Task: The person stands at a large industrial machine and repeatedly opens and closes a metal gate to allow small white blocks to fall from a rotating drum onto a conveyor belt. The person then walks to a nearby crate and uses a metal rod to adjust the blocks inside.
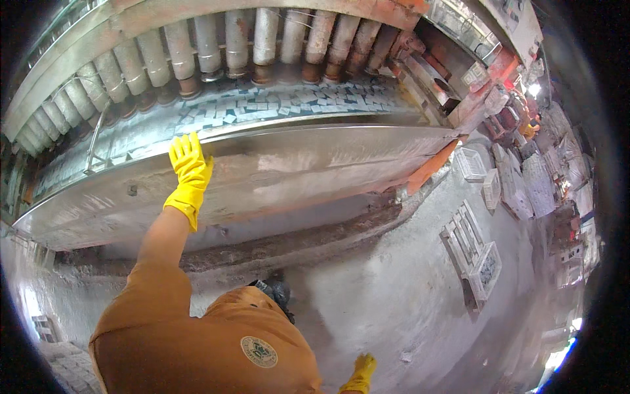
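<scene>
Wet grey concrete floor [394, 302]; white crates [482, 259]; bright lamp [533, 88] far right.

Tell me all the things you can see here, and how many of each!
metal trough: one, silvery, long, across the middle.
small tiles: many, bluish-white, on the bed above the trough.
rollers: a long row, grey and rusty, along the top.
crates: several, white, on the floor at right.
floor: grey, dusty, lower right.
shirt: one, orange, with a round badge, at the bottom.
left hand: yellow glove, flat on the trough's upper edge.
right hand: yellow glove, hanging low, holding nothing visible.
</scene>
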Available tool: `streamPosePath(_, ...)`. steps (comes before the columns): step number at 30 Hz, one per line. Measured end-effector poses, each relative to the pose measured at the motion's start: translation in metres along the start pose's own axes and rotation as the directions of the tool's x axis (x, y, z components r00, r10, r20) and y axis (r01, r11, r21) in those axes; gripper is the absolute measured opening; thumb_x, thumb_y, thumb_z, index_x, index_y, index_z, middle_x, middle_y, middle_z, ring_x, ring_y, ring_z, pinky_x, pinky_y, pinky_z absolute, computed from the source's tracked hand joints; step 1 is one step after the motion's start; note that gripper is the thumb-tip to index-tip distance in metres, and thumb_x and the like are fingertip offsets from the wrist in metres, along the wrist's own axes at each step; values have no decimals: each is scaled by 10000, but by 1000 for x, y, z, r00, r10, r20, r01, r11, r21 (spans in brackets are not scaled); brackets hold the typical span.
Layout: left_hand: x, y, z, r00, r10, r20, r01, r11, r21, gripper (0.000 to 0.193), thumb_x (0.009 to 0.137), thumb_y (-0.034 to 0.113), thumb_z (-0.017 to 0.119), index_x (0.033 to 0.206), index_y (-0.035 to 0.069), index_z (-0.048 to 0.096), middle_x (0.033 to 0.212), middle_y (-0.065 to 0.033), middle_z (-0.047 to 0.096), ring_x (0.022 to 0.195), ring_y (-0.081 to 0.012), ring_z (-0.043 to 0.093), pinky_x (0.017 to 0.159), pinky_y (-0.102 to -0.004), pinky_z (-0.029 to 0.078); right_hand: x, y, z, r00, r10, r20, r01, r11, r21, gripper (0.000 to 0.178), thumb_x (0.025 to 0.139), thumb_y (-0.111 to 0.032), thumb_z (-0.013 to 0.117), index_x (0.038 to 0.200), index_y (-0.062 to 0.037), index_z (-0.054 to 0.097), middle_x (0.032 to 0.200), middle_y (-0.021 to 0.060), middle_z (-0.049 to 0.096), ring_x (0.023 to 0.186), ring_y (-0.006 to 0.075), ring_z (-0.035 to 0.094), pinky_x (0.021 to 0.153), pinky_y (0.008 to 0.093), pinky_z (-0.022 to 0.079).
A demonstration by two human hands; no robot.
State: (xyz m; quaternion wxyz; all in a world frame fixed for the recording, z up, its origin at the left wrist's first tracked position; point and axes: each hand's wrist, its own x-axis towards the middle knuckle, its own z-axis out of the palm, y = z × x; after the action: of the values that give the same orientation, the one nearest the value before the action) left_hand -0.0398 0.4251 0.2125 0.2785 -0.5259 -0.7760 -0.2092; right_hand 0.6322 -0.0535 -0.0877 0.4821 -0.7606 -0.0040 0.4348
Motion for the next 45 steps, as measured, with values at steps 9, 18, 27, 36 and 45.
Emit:
streamPosePath(9,-2,62,51,912,-264,-314,316,940,128,659,808,82,526,1455,65,401,1495,-207,398,1419,-434,283,1174,-516,198,99,-122,97,925,-216,312,288,936,-205,253,963,-244,603,1109,-37,617,962,97,666,829,221,629,689,344,519)
streamPosePath(18,-30,206,48,351,-292,890,-439,788,432,537,970,305,496,1475,138,420,1532,-106,389,1430,-285,347,1169,-418,283,171,-26,-17,820,-89,565,571,68,-818,288,903,-317,611,1025,-56,611,975,167,697,878,337,661,720,438,525)
streamPosePath(27,-195,642,119,-129,845,519,60,529,-846,624,863,430,630,1336,32,547,1324,-233,570,1246,-385,523,1067,-463,391,262,-112,-36,962,-156,223,272,610,-745,307,905,-315,610,1071,-59,631,951,166,688,823,349,663,685,474,528)
streamPosePath(36,-156,890,113,56,867,495,-106,498,-861,540,874,448,614,1269,80,606,1190,-235,637,1114,-411,585,969,-491,443,433,-316,-83,987,118,105,-47,857,-514,333,924,-315,554,1136,-62,597,1013,164,674,910,328,643,749,453,513)
streamPosePath(45,-171,928,154,166,709,685,75,684,-726,561,837,442,649,1205,20,628,1192,-235,639,1133,-405,579,973,-480,439,592,-479,-154,950,300,-82,-302,953,-4,398,937,-342,517,1217,-60,541,1115,167,649,989,317,624,800,441,515)
